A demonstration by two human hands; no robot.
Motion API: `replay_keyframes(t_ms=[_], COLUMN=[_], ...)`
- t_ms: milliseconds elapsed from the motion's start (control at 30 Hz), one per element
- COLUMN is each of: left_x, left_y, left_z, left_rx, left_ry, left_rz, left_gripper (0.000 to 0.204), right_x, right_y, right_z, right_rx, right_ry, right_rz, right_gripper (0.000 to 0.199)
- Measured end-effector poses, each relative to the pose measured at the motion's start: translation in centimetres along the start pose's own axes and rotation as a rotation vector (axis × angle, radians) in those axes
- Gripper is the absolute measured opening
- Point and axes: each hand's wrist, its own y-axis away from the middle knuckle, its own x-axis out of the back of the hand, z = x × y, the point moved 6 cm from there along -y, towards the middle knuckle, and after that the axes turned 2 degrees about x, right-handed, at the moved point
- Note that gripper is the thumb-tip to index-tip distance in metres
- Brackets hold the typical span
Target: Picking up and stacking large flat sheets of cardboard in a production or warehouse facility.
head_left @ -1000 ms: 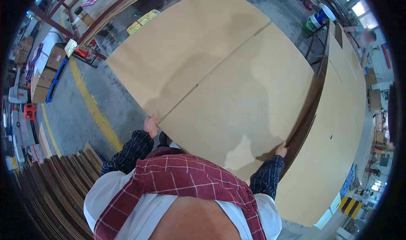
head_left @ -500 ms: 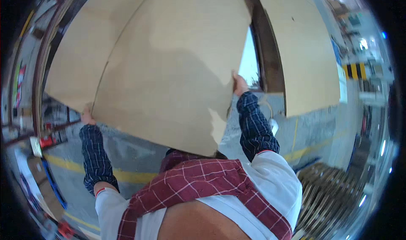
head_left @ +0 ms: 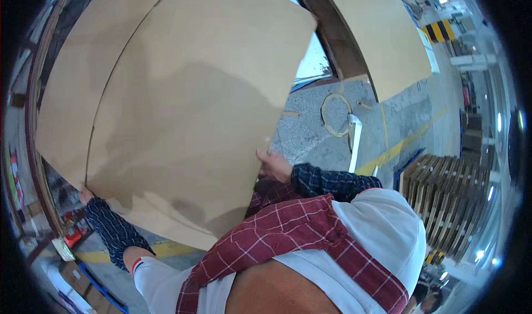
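Observation:
I hold a large tan board [head_left: 188,103] up in front of me, tilted, filling the upper left of the view. My left hand [head_left: 86,195] grips its lower left edge, mostly hidden behind the board. My right hand [head_left: 272,164] grips its right edge at mid-height. A second tan sheet [head_left: 66,92] lies behind it on the left, separated by a thin seam. Both sleeves are dark checked cloth.
Another tan board [head_left: 382,31] leans at the upper right beside a dark frame [head_left: 327,31]. On the grey concrete floor lie a coil of strap [head_left: 335,114] and a white strip [head_left: 354,139]. Stacked wooden pallets [head_left: 443,197] stand at right. Red equipment [head_left: 72,237] sits lower left.
My view has swung around; the board has tipped up from flat to nearly upright. My right hand has slid lower along its right edge, and my left hand stays on the lower left edge.

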Motion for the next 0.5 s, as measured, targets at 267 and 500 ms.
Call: replay_keyframes(t_ms=[267,500], left_x=[-0.2,1.6], left_y=[1.2,5.9], left_z=[-0.7,-1.8], left_rx=[-0.142,0.037], left_ry=[-0.551,0.179], left_rz=[0.219,0.227], left_gripper=[0.057,0.036], right_x=[0.0,0.6], right_y=[1.9,-5.5], right_z=[1.4,-8.4], right_rx=[-0.205,0.112], right_ry=[0.066,0.375], right_rz=[-0.025,-0.026], right_gripper=[0.033,0.037])
